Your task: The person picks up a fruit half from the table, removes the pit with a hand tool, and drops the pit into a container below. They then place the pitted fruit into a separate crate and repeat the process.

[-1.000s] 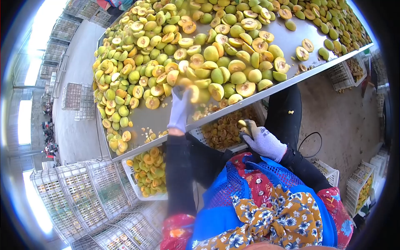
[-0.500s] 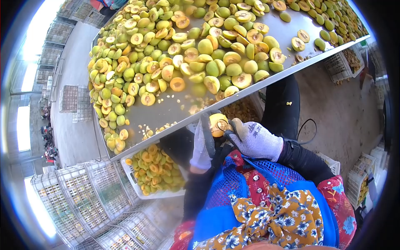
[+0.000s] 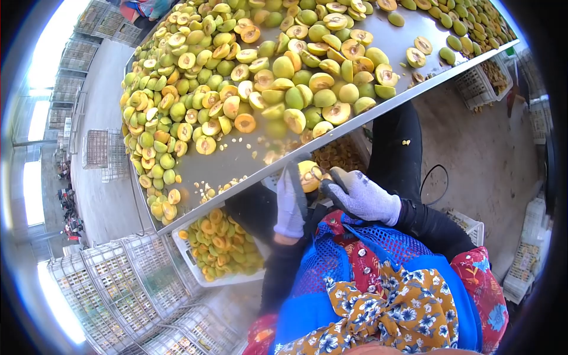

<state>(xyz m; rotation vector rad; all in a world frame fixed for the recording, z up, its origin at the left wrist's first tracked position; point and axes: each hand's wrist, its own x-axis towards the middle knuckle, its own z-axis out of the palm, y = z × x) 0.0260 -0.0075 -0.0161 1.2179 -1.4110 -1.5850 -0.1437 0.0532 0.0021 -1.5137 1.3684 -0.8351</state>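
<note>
Since a second ago the left hand (image 3: 291, 201) has come back from the table (image 3: 231, 160), where it was reaching into the fruit heap, and now stands below the table's edge, close against the person's chest; over the last half second both hands have hardly shifted. The left hand, in a pale glove with dark fingertips, is upright with its fingers pointing to 12 o'clock and curled round a fruit half (image 3: 310, 176), which sits at its 1 o'clock, cut face and stone showing. The right hand (image 3: 362, 195), in a grey glove, lies at 3 o'clock from the fruit, wrist bent, its fingers reaching toward 9 o'clock and closed against the fruit's right side. Whether it holds a small tool there cannot be made out; its fingertips hide the spot. Both forearms are in black sleeves and bend sharply in toward the body.

The fruit's lower part is covered by the left fingers. At 12 o'clock from the hands the table's heap (image 3: 266, 77) of whole and halved fruit runs out of view at the top. At 8 o'clock a crate (image 3: 222, 242) of halves is partly hidden under the table. A second crate (image 3: 340, 152) of stones, at 12 o'clock just behind the hands, is mostly blocked by them.
</note>
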